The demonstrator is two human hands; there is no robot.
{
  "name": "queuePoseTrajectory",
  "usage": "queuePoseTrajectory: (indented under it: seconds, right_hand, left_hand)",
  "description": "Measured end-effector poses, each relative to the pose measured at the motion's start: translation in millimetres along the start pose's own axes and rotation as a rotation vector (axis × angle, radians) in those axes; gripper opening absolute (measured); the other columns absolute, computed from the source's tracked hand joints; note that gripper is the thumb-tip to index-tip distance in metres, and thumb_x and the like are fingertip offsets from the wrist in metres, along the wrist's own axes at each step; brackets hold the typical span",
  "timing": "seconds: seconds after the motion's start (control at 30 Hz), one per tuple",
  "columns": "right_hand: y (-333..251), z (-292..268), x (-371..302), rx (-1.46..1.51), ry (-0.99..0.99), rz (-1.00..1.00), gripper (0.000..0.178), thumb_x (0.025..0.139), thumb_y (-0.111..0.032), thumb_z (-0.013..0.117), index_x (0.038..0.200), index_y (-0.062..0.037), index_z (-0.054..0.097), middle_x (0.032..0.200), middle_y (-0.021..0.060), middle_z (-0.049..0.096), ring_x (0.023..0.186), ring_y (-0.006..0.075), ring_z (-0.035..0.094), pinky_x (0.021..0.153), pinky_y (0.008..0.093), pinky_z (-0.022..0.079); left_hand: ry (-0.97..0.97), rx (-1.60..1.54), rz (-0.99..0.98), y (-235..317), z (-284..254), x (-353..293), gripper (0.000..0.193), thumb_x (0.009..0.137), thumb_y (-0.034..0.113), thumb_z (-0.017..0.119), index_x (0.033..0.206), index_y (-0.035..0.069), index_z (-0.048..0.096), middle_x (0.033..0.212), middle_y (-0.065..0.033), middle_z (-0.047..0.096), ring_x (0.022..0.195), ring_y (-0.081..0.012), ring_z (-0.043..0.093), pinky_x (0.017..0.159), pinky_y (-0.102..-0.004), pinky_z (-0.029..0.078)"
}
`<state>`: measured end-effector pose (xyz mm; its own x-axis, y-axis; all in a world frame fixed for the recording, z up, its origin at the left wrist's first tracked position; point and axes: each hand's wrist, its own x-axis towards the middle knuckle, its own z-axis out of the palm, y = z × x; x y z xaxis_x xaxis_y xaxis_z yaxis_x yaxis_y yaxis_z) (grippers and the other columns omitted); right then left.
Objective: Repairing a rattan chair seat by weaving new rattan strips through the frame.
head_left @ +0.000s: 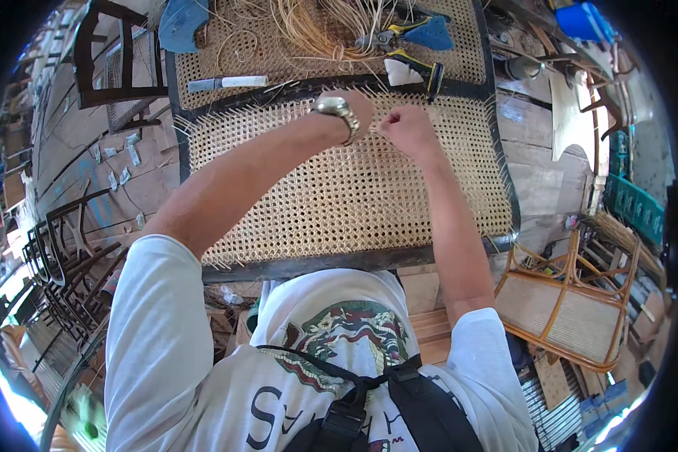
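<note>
A woven cane panel [331, 203] in a dark wooden frame [309, 265] lies before me, with loose strand ends sticking out along its sides. My left hand [359, 109], with a metal watch [335, 111] at the wrist, is over the far edge of the weave. It looks curled, its fingers mostly hidden beneath it. Just to its right my right hand [413, 129] is closed in a pinch close above the cane. Whatever thin thing either hand may hold cannot be made out. The hands are a little apart.
Beyond the hands lie a bundle of cane strands [320, 30], yellow-and-black pliers [399, 30], another yellow-and-black tool [434, 77], a white wad [401, 73] and a white-and-blue stick [241, 81]. Dark chair frames [83, 60] stand left; a rattan chair [565, 313] lies right.
</note>
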<state>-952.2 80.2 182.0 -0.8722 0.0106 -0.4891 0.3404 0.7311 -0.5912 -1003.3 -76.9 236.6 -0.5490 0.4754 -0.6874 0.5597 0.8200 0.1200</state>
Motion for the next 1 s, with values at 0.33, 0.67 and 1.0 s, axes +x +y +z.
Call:
queuePoseTrajectory:
  seconds: [0.33, 0.67, 1.0]
  right_hand:
    - [-40.9, 18.2, -21.0, -0.307, 0.057, -0.037, 0.019, 0.081, -0.022, 0.071, 0.084, -0.0036, 0.074, 0.102, 0.0171, 0.067, 0.094, 0.0314, 0.068, 0.083, 0.0405, 0.054]
    - [-14.1, 33.6, -16.0, -0.284, 0.2, -0.472, 0.014, 0.09, -0.021, 0.068, 0.09, -0.007, 0.071, 0.107, 0.0108, 0.056, 0.095, 0.0255, 0.061, 0.088, 0.0402, 0.052]
    - [-18.0, 17.5, 4.7, 0.789, -0.027, -0.164, 0.018, 0.088, -0.021, 0.072, 0.09, -0.0029, 0.072, 0.075, 0.0064, 0.068, 0.07, 0.0128, 0.062, 0.07, 0.0321, 0.052]
  left_hand:
    - [-0.079, -0.507, -0.026, -46.3, 35.6, 20.6, 0.049, 0.091, 0.053, 0.06, 0.081, 0.007, 0.073, 0.074, -0.01, 0.071, 0.068, -0.0166, 0.069, 0.066, -0.0348, 0.056]
    - [0.284, -0.177, -0.245, -194.9, -6.2, -38.9, 0.038, 0.097, 0.042, 0.053, 0.092, 0.007, 0.067, 0.076, -0.0109, 0.07, 0.065, -0.0239, 0.068, 0.06, -0.0419, 0.053]
    - [0.19, -0.504, 0.025, -87.8, 42.6, -16.6, 0.037, 0.095, 0.041, 0.057, 0.106, 0.008, 0.071, 0.095, -0.0176, 0.072, 0.086, -0.0328, 0.069, 0.078, -0.0438, 0.053]
